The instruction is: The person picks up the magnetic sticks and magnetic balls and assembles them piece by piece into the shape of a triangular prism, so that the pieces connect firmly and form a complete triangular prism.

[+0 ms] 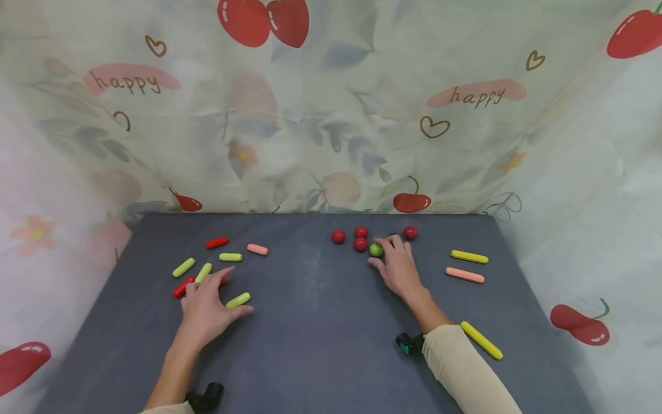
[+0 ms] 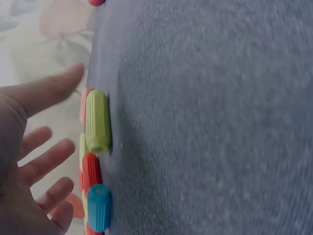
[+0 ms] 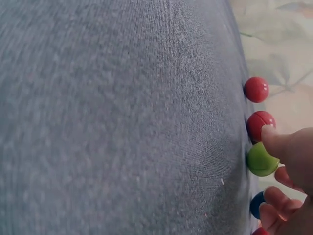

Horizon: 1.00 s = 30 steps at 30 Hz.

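Observation:
My left hand (image 1: 207, 313) hovers over a group of short grooved sticks, its fingers spread. A light green stick (image 1: 238, 300) lies between its thumb and fingers; red sticks (image 1: 183, 287) and another light green stick (image 1: 204, 272) lie close by. The left wrist view also shows a blue stick (image 2: 99, 208), hidden in the head view. My right hand (image 1: 400, 273) reaches to a small green ball (image 1: 376, 250), thumb and forefinger spaced on either side of it. Red balls (image 1: 360, 244) sit just left of it. A blue ball (image 3: 257, 205) is partly covered by its other fingers.
Longer sticks lie at the right: yellow (image 1: 469, 256), pink (image 1: 464, 275), and another yellow stick (image 1: 481, 340) beside the right sleeve (image 1: 465, 365). A short pink stick (image 1: 257, 249) is at the left back. Patterned cloth (image 1: 331, 115) hangs behind the dark grey table (image 1: 315, 345).

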Available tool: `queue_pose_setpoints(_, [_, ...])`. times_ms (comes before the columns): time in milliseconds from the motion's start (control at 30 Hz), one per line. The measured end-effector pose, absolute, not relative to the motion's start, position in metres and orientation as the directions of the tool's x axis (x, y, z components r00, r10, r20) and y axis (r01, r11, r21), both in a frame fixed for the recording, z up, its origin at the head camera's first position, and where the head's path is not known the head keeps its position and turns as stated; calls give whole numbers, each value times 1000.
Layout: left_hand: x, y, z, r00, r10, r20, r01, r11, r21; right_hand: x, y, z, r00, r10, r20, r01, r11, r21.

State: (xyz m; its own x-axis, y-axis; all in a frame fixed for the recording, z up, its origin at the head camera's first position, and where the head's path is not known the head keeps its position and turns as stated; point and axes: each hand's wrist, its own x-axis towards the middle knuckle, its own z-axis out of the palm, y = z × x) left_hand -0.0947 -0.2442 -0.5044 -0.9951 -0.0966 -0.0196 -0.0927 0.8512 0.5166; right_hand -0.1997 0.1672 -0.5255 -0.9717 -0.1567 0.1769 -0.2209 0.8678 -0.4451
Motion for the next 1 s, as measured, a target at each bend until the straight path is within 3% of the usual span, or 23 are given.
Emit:
queue_pose_setpoints(367, [-95,-250,-501,-981,-85,-173,-161,858,487,-199,166,-530,-972,-135,193,-213,852,-479])
queue_pose_setpoints(600, [-97,-245,-505,-984,-71,-165,-134,899,416,-197,170,-529,-976,-142,165,-205,853,-479])
queue_pose_setpoints(733, [-100,-239,-502,-988,-19,-153,-91,874,477,-193,172,-527,-983,-138,120,-180,850,-494])
queue_pose_setpoints(1000, [-107,-206,-498,-987,35,-158,-74,772,631,-171,174,-520,-985,-172,11,-140,765,-629])
